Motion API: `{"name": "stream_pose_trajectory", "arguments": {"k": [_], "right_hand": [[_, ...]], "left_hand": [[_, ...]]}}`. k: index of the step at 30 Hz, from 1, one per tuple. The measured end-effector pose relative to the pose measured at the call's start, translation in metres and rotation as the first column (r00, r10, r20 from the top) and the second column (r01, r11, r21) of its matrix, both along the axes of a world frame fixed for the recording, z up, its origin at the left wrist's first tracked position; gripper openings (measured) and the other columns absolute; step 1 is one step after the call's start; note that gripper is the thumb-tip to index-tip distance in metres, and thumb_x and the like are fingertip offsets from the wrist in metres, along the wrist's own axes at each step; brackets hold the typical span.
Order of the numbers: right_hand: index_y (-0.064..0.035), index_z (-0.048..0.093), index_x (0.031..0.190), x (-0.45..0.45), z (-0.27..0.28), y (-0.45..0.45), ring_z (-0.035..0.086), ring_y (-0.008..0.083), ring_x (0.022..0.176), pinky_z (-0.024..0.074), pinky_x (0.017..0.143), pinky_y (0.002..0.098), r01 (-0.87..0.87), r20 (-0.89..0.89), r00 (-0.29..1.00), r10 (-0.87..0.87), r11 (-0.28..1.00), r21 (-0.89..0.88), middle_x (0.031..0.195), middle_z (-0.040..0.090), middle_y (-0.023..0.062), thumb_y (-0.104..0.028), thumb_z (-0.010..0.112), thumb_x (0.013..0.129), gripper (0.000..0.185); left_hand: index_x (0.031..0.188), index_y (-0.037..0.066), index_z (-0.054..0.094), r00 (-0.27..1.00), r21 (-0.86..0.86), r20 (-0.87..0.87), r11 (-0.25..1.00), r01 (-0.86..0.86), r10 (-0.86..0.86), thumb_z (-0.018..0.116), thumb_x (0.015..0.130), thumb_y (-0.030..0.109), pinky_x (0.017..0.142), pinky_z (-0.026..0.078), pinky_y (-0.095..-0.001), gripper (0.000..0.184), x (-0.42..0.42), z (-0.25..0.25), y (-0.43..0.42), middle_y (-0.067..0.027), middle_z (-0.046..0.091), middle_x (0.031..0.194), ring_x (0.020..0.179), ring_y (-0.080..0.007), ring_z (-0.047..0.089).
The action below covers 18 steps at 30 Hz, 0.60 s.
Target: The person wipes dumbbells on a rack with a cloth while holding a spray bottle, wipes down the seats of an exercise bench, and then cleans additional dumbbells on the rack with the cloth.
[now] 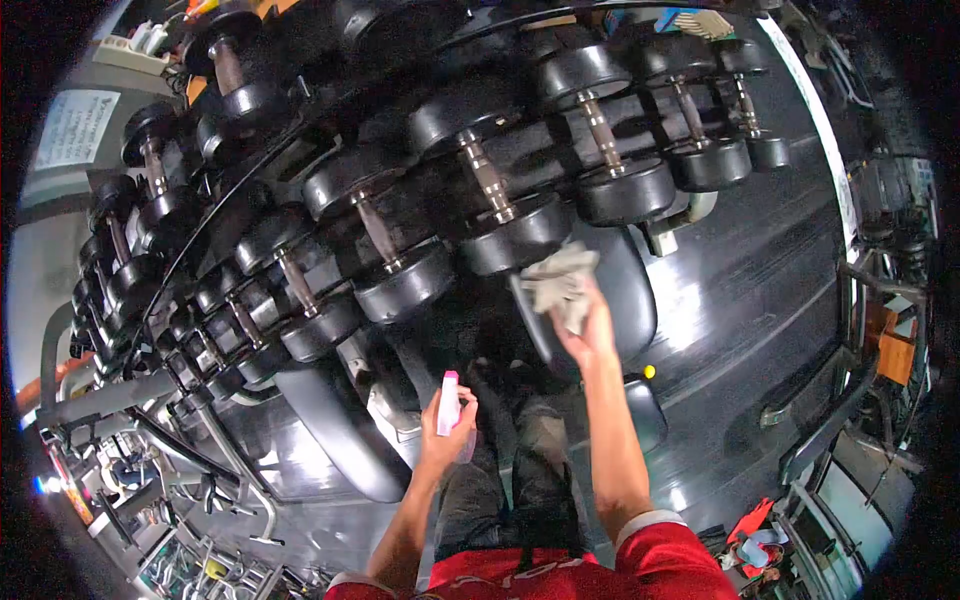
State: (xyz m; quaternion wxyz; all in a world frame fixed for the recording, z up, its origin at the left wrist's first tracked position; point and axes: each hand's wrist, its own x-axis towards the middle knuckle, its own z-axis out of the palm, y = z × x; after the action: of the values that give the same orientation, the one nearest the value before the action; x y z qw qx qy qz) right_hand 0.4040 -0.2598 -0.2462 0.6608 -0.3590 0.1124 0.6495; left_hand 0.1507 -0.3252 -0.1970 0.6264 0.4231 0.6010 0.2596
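Dumbbells [515, 235] ahead, open floor [740, 290] rightward

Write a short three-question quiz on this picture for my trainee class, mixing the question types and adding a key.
1. Short answer: What is the person's left hand holding?
2. True or false: The person's right hand is gripping a dumbbell by its handle.
3. Multiple choice: What colour are the heads of the dumbbells along the rack's near row?
A) Red
B) Black
C) Yellow

Key
1. A spray bottle with a pink tip.
2. False: it holds a light-coloured cloth.
3. B
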Motion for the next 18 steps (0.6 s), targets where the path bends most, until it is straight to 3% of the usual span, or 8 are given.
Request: {"name": "stream_pose_trajectory", "arguments": {"k": [3, 5, 9, 11, 13, 16, 17, 18], "right_hand": [[-0.0066, 0.048, 0.126, 0.055, 0.018, -0.028, 0.054, 0.0247, 0.113, 0.0467, 0.093, 0.0373, 0.311, -0.002, 0.95, -0.313, 0.942, -0.123, 0.123, 0.056, 0.0097, -0.028, 0.042, 0.095, 0.039], [-0.0102, 0.047, 0.128, 0.077, 0.033, -0.043, 0.054, 0.0242, 0.114, 0.047, 0.092, 0.0357, 0.351, 0.077, 0.936, -0.344, 0.928, -0.122, 0.126, 0.055, 0.0077, -0.029, 0.042, 0.095, 0.039], [-0.0091, 0.05, 0.124, 0.082, 0.063, -0.083, 0.059, 0.0203, 0.102, 0.0502, 0.081, 0.0329, 0.34, 0.201, 0.928, -0.315, 0.935, -0.103, 0.117, 0.06, 0.0042, -0.033, 0.046, 0.094, 0.038], [-0.0129, 0.041, 0.135, 0.08, 0.06, -0.117, 0.053, 0.0214, 0.115, 0.0449, 0.091, 0.0352, 0.186, 0.202, 0.965, -0.168, 0.98, -0.071, 0.13, 0.051, 0.0048, -0.028, 0.046, 0.093, 0.045], [-0.0114, 0.039, 0.137, 0.064, 0.095, -0.133, 0.051, 0.0201, 0.116, 0.0444, 0.091, 0.0345, 0.132, 0.252, 0.96, -0.124, 0.991, -0.015, 0.131, 0.05, 0.0045, -0.025, 0.049, 0.092, 0.048], [-0.0094, 0.038, 0.137, 0.049, 0.13, -0.168, 0.05, 0.0208, 0.117, 0.0433, 0.093, 0.0345, 0.093, 0.264, 0.959, -0.1, 0.995, 0.037, 0.131, 0.05, 0.0052, -0.022, 0.049, 0.091, 0.048], [-0.0091, 0.039, 0.136, 0.045, 0.141, -0.178, 0.05, 0.021, 0.117, 0.043, 0.093, 0.0345, 0.09, 0.276, 0.956, -0.103, 0.994, 0.06, 0.131, 0.05, 0.0055, -0.022, 0.049, 0.092, 0.048], [-0.009, 0.039, 0.136, 0.042, 0.152, -0.189, 0.05, 0.0209, 0.117, 0.0431, 0.093, 0.0343, 0.101, 0.26, 0.958, -0.118, 0.992, 0.08, 0.131, 0.05, 0.0056, -0.021, 0.048, 0.092, 0.047]], "left_hand": [[0.106, 0.005, 0.054, 0.999, 0.006, 0.019, 1.0, -0.025, 0.025, 0.065, 0.082, 0.0, 0.053, 0.042, -0.0207, 0.027, 0.011, 0.029, 0.0, 0.0014, 0.056, 0.071, 0.057, -0.0044, 0.051], [0.109, 0.006, 0.053, 0.998, 0.013, 0.041, 0.999, -0.042, 0.041, 0.065, 0.081, 0.0, 0.053, 0.041, -0.0206, 0.031, 0.016, 0.042, -0.005, 0.0022, 0.054, 0.07, 0.057, -0.0042, 0.05], [0.115, 0.007, 0.05, 0.995, 0.008, 0.052, 0.997, 0.08, -0.081, 0.066, 0.08, -0.002, 0.056, 0.04, -0.0204, 0.04, 0.021, 0.067, -0.023, 0.0024, 0.053, 0.07, 0.061, -0.0043, 0.05], [0.117, 0.005, 0.05, 0.993, 0.109, 0.076, 0.99, 0.084, -0.093, 0.065, 0.08, -0.002, 0.057, 0.043, -0.0212, 0.041, 0.025, 0.085, -0.033, 0.0, 0.055, 0.077, 0.064, -0.0051, 0.052], [0.12, 0.002, 0.048, 0.989, 0.206, 0.09, 0.974, 0.099, -0.119, 0.062, 0.081, -0.004, 0.061, 0.048, -0.0226, 0.042, 0.023, 0.089, -0.048, -0.003, 0.056, 0.093, 0.068, -0.0071, 0.054], [0.121, 0.001, 0.046, 0.979, 0.219, 0.148, 0.97, 0.108, -0.142, 0.059, 0.083, -0.005, 0.063, 0.049, -0.0243, 0.04, 0.026, 0.122, -0.068, -0.0034, 0.056, 0.092, 0.07, -0.0088, 0.056], [0.121, 0.001, 0.046, 0.967, 0.146, 0.235, 0.987, 0.066, -0.1, 0.058, 0.085, -0.004, 0.064, 0.05, -0.0245, 0.039, 0.028, 0.13, -0.078, -0.0041, 0.055, 0.093, 0.073, -0.0103, 0.057], [0.121, 0.001, 0.045, 0.957, 0.214, 0.254, 0.973, 0.087, -0.141, 0.057, 0.085, -0.004, 0.066, 0.05, -0.0249, 0.038, 0.028, 0.134, -0.086, -0.0043, 0.055, 0.093, 0.074, -0.0109, 0.057]]}}
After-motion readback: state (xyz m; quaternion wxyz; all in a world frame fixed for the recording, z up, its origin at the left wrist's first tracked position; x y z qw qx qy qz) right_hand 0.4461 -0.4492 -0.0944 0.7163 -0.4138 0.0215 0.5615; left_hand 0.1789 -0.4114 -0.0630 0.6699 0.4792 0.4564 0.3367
